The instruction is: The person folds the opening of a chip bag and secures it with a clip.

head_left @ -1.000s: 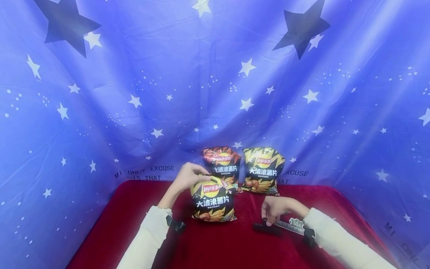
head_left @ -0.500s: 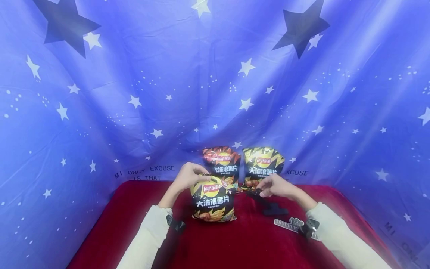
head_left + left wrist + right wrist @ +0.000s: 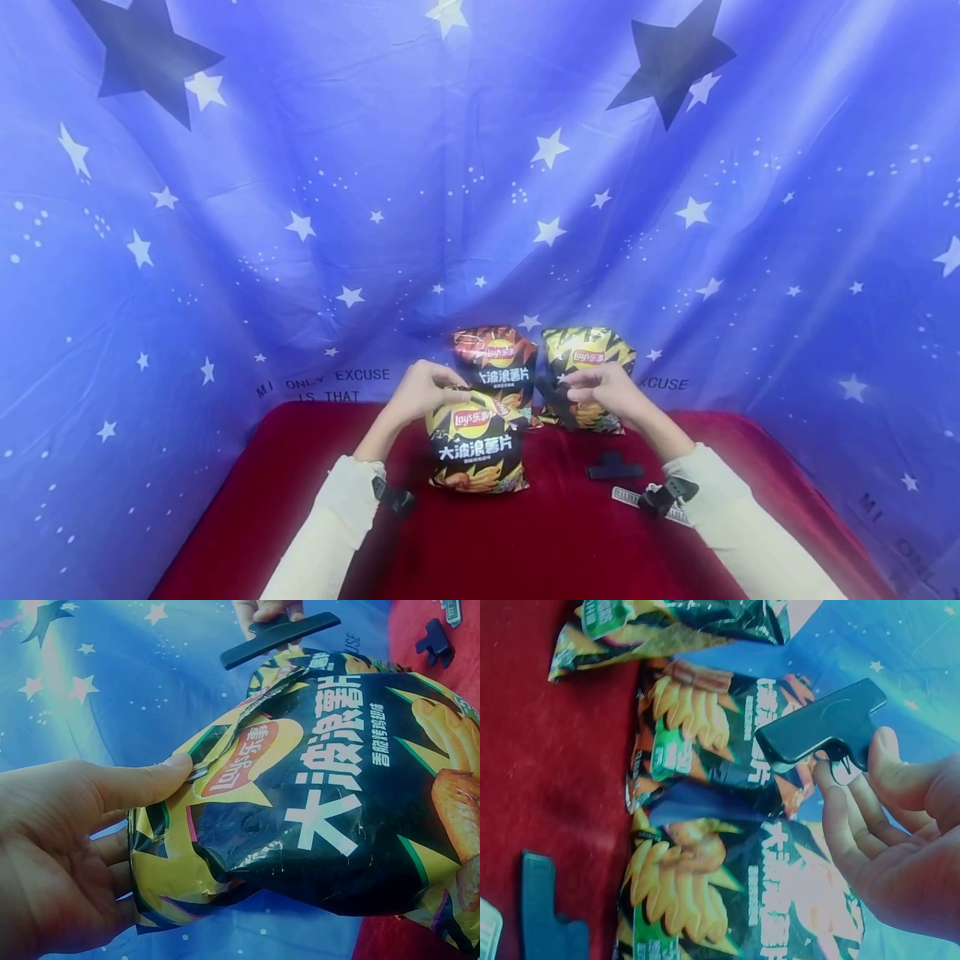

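Chip bag (image 3: 477,467), glossy black-and-yellow, labelled "Lay's 乐事" and "大波浪薯片", is pinched at its top by the left hand (image 3: 416,396) in front of two similar bags (image 3: 498,367), a black clip (image 3: 821,724) by the right hand (image 3: 907,847).

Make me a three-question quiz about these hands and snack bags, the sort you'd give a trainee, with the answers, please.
1. Multiple choice: which part of the front chip bag does the left hand grip?
(a) bottom (b) top (c) middle
2. True or false: the right hand holds nothing.
3. Fill in: seen from the head camera, the red-topped bag stands ______ the front chip bag.

Key:
1. b
2. False; it holds a black clip.
3. behind
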{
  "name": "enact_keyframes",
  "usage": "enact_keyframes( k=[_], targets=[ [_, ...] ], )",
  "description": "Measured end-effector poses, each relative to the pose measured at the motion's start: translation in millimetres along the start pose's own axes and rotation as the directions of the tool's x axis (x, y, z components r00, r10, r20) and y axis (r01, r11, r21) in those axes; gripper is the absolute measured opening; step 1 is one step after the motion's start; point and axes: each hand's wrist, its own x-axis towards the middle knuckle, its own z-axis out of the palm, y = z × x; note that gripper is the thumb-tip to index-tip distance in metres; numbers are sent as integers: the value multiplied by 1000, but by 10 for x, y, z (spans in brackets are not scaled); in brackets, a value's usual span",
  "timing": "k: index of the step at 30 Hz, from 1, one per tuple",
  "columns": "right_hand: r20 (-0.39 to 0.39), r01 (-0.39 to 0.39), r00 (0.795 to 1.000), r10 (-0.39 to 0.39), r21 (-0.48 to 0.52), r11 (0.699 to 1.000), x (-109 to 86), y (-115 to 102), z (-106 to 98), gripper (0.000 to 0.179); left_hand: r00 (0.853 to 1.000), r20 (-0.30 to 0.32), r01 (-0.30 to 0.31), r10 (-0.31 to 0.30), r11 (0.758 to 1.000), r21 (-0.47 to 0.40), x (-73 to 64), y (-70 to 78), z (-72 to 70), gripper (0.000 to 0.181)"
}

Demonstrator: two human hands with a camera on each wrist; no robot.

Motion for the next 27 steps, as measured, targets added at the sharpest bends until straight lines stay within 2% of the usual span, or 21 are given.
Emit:
enact_keyframes(
  k=[3, 10, 15, 20, 27],
  targets=[
    [-14, 18, 1000, -18, 22, 1000, 22, -33, 50, 33, 1000, 4, -4, 4, 1000, -2, 0, -4, -3, 13],
    [-31, 81, 996, -82, -18, 997, 25, -126, 130, 30, 1000, 14, 13, -13, 1000, -16, 1, 7, -9, 14],
    [-39, 98, 994, -100, -46, 994, 30, -221, 200, 30, 1000, 16, 14, -13, 1000, -22, -6, 15, -11, 14],
    [-40, 71, 996, -76, -123, 990, 50, -338, 250, 29, 1000, 18, 12, -11, 1000, -26, -12, 13, -14, 14],
    [-72, 65, 994, -87, -269, 961, 105, -494, 282, 22, 1000, 23, 10, -9, 999, -39, -15, 29, -9, 13]
  ],
)
